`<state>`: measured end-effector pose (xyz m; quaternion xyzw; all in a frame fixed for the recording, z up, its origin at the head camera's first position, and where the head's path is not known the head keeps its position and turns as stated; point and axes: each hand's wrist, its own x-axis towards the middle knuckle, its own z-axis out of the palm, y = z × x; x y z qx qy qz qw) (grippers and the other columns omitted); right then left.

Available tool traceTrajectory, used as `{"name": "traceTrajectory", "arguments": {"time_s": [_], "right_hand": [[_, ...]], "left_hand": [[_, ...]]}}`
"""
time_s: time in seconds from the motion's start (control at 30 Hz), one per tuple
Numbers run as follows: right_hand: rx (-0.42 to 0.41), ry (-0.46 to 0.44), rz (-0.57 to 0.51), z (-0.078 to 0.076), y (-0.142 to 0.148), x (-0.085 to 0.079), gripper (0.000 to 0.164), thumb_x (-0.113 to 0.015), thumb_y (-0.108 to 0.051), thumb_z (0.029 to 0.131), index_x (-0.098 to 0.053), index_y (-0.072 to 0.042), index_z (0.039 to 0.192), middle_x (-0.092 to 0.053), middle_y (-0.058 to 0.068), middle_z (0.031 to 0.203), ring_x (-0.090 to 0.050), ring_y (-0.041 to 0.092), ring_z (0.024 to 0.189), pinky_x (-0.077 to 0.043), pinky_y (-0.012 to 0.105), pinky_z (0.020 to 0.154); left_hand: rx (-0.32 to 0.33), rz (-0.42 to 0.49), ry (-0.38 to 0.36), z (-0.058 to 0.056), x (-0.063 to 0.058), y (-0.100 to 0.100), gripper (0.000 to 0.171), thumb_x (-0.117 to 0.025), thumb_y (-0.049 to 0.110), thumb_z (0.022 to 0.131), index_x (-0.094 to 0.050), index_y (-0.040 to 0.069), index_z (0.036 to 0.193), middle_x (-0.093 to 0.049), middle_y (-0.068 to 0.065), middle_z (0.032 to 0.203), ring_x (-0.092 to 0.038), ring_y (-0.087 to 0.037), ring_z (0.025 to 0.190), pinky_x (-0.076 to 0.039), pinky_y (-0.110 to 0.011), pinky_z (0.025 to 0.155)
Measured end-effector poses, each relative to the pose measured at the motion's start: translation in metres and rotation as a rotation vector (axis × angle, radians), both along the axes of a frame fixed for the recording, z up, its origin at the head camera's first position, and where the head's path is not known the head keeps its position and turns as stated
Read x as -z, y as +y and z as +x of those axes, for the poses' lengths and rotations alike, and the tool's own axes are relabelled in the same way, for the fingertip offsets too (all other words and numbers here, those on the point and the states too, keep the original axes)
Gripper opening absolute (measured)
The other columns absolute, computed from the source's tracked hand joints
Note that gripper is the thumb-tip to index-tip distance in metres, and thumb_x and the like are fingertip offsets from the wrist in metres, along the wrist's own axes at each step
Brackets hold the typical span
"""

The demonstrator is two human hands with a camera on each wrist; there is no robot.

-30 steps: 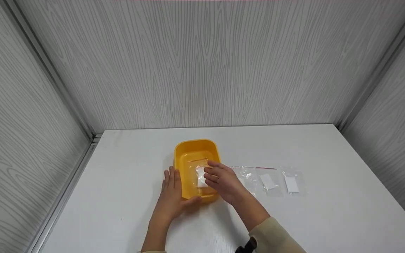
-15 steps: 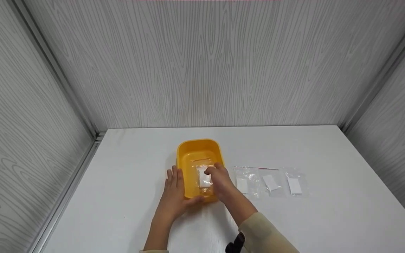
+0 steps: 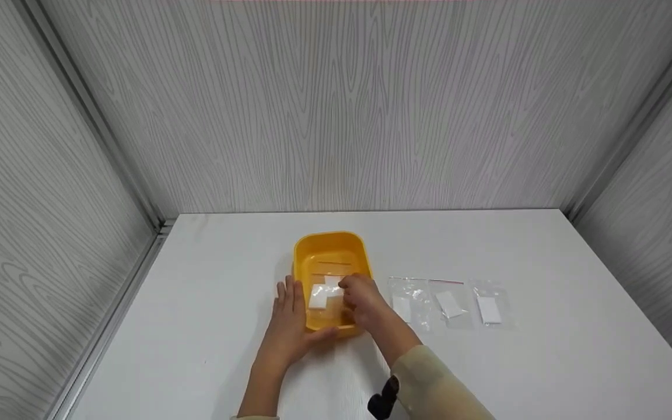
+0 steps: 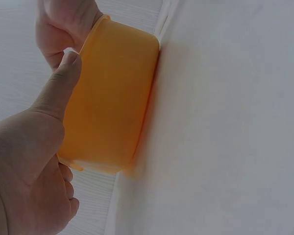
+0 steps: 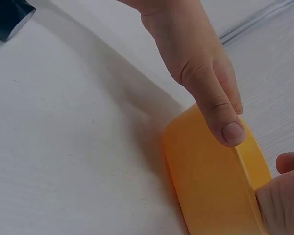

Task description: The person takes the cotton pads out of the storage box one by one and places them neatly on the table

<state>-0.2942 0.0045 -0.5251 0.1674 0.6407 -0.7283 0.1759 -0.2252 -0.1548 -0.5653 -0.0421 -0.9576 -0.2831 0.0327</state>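
A yellow plastic bin (image 3: 307,240) stands mid-table, with clear zip bags holding white pieces (image 3: 317,296) inside. My left hand (image 3: 284,329) rests round its near left corner, fingers straight along the left wall. Its thumb (image 4: 63,83) lies against the near wall in the left wrist view. My right hand (image 3: 365,300) reaches over the right rim with curled fingers, pinching at a zip bag (image 3: 333,283) in the bin. In the right wrist view the right hand (image 5: 284,196) dips inside, its fingertips mostly hidden by the wall.
Right of the bin lie three clear zip bags in a row: a near one (image 3: 402,308), a middle one (image 3: 450,304) and a far one (image 3: 489,310). A dark rounded thing (image 3: 382,399) hangs beside the right sleeve. Grey wood-grain panels (image 3: 336,116) enclose the white table (image 3: 557,350).
My right hand has come down into the bin, its spread fingers now curled. The bags inside have shifted, and a second white piece shows further left. The left hand stays on the corner.
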Motion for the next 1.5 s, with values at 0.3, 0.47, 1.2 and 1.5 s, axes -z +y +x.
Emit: {"name": "traceTrajectory", "arguments": {"time_s": [0.3, 0.47, 1.2, 1.5], "right_hand": [[0.016, -0.075, -0.108, 0.000, -0.002, 0.004, 0.041, -0.057, -0.014, 0.092, -0.049, -0.005, 0.132, -0.046, 0.014, 0.117, -0.049, 0.024, 0.093, -0.053, 0.039, 0.086], [-0.022, -0.088, -0.147, 0.000, -0.004, 0.005, 0.025, -0.057, -0.013, 0.091, -0.054, -0.003, 0.114, -0.053, 0.013, 0.104, -0.056, 0.022, 0.085, -0.058, 0.037, 0.082], [-0.129, 0.050, 0.297, 0.001, -0.024, 0.014, 0.066, -0.071, -0.012, 0.091, -0.040, -0.004, 0.148, -0.055, 0.016, 0.131, -0.064, 0.027, 0.090, -0.060, 0.033, 0.073], [-0.139, 0.048, 0.284, -0.002, -0.025, 0.017, 0.066, -0.064, 0.000, 0.089, -0.039, -0.012, 0.150, -0.057, 0.015, 0.111, -0.062, 0.023, 0.070, -0.061, 0.036, 0.068]], "left_hand": [[0.006, 0.003, -0.012, 0.003, -0.003, 0.000, 0.127, -0.063, 0.078, 0.077, -0.008, -0.001, 0.159, 0.006, -0.019, 0.167, 0.006, -0.037, 0.153, -0.012, -0.051, 0.124], [0.012, -0.008, -0.008, 0.005, -0.003, -0.001, 0.127, -0.062, 0.079, 0.076, -0.006, -0.001, 0.159, 0.006, -0.020, 0.167, 0.006, -0.038, 0.153, -0.011, -0.052, 0.124], [0.007, -0.013, 0.005, 0.005, -0.006, 0.001, 0.126, -0.060, 0.080, 0.076, -0.008, 0.001, 0.159, 0.006, -0.019, 0.167, 0.006, -0.037, 0.153, -0.012, -0.052, 0.124], [0.011, -0.017, -0.001, 0.004, -0.005, 0.000, 0.127, -0.059, 0.080, 0.076, -0.008, 0.000, 0.159, 0.006, -0.020, 0.167, 0.006, -0.038, 0.153, -0.012, -0.052, 0.124]]}}
